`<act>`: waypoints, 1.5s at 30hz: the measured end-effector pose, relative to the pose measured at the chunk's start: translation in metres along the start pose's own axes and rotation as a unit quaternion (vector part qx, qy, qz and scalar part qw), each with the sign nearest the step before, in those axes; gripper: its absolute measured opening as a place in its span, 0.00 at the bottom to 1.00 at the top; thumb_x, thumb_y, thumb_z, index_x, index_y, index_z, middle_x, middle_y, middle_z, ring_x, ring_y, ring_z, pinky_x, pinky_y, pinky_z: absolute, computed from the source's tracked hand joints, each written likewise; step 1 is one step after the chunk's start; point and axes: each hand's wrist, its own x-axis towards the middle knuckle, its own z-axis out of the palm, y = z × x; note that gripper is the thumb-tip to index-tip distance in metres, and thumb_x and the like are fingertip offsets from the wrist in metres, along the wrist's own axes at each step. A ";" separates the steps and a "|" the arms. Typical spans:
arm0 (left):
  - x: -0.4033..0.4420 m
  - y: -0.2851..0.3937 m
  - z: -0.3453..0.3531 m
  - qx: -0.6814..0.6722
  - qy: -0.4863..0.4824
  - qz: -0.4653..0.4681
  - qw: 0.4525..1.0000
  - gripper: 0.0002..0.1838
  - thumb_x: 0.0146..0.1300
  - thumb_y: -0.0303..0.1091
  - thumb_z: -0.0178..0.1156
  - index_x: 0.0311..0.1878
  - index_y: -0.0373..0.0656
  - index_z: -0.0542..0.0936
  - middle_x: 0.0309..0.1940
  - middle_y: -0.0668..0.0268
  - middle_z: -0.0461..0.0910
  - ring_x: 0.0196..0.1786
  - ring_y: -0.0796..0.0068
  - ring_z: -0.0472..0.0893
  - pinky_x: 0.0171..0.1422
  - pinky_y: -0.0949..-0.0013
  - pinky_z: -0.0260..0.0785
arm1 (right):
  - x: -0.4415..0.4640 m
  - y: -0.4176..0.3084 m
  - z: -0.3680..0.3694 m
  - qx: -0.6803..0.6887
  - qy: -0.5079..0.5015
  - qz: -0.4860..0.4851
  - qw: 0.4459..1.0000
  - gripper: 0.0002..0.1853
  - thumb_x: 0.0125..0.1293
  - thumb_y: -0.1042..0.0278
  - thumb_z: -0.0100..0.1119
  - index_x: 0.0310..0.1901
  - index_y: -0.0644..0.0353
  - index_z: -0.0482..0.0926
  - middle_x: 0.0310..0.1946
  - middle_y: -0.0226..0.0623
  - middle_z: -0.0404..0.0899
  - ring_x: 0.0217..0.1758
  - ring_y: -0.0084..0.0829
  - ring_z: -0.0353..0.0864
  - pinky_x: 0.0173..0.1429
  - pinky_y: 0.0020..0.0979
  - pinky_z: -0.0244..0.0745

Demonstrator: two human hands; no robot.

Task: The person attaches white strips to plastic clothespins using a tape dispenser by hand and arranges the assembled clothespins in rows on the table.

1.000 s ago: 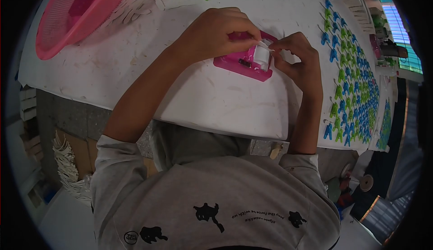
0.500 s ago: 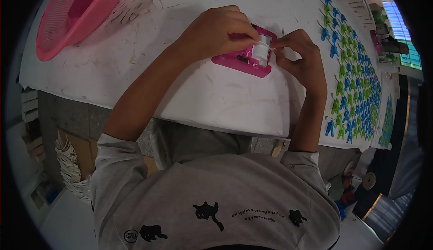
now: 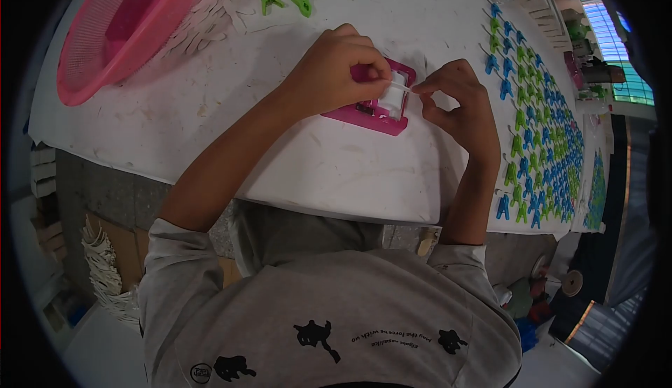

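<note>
My left hand is closed in a pinch on one end of a thin white strip. The other end is pinched between the thumb and fingers of my right hand. Stretched short between the two hands, the strip lies over a small pink device on the white table. A white block or roller sits in the middle of this device, with a dark part beside it. My left fingers hide the device's far left portion. Whether the strip touches the white block I cannot tell.
Rows of blue and green clips cover the table's right side. Two green clips lie beyond my left hand, near a small pile of blue and green ones. A pink basket stands at left, beside loose white strips.
The whole view has shifted, so table items appear lower. My hands stay over the pink device, and the white strip now shows more plainly, drawn out between my fingers.
</note>
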 end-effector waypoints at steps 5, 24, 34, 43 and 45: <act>-0.001 -0.003 0.006 -0.010 0.007 -0.008 1.000 0.04 0.51 0.30 0.69 0.30 0.44 0.84 0.25 0.73 0.78 0.39 0.73 0.70 0.46 0.68 0.65 | 0.002 -0.008 -0.007 -0.005 0.008 -0.010 1.000 0.17 0.40 0.83 0.64 0.36 0.56 0.85 0.27 0.28 0.80 0.40 0.32 0.73 0.45 0.31 0.73; -0.002 -0.010 0.007 0.007 0.007 -0.026 1.000 0.06 0.46 0.36 0.67 0.30 0.50 0.84 0.24 0.74 0.78 0.41 0.68 0.73 0.53 0.63 0.63 | 0.044 -0.052 0.005 -0.003 0.051 -0.122 0.991 0.21 0.46 0.81 0.65 0.45 0.53 0.82 0.28 0.29 0.78 0.39 0.33 0.74 0.40 0.32 0.75; -0.002 -0.006 0.001 -0.003 0.097 0.054 0.994 0.13 0.46 0.29 0.70 0.38 0.42 0.83 0.38 0.69 0.79 0.44 0.68 0.75 0.49 0.65 0.69 | 0.053 -0.055 0.008 -0.022 0.104 -0.170 0.980 0.22 0.45 0.81 0.66 0.46 0.53 0.81 0.28 0.29 0.77 0.40 0.35 0.74 0.41 0.33 0.75; -0.002 -0.004 -0.024 -0.075 0.159 0.028 0.984 0.08 0.51 0.28 0.68 0.33 0.42 0.79 0.34 0.69 0.74 0.46 0.72 0.75 0.47 0.70 0.70 | 0.063 -0.069 -0.005 -0.092 0.190 -0.219 0.952 0.25 0.46 0.65 0.67 0.49 0.58 0.80 0.37 0.39 0.78 0.42 0.40 0.74 0.47 0.37 0.72; 0.002 -0.014 -0.029 -0.109 0.243 -0.010 0.964 0.07 0.53 0.28 0.66 0.32 0.42 0.77 0.34 0.69 0.73 0.44 0.74 0.75 0.46 0.70 0.71 | 0.057 -0.064 -0.008 -0.033 0.267 -0.169 0.948 0.27 0.49 0.58 0.66 0.51 0.61 0.78 0.42 0.43 0.78 0.44 0.41 0.74 0.48 0.37 0.70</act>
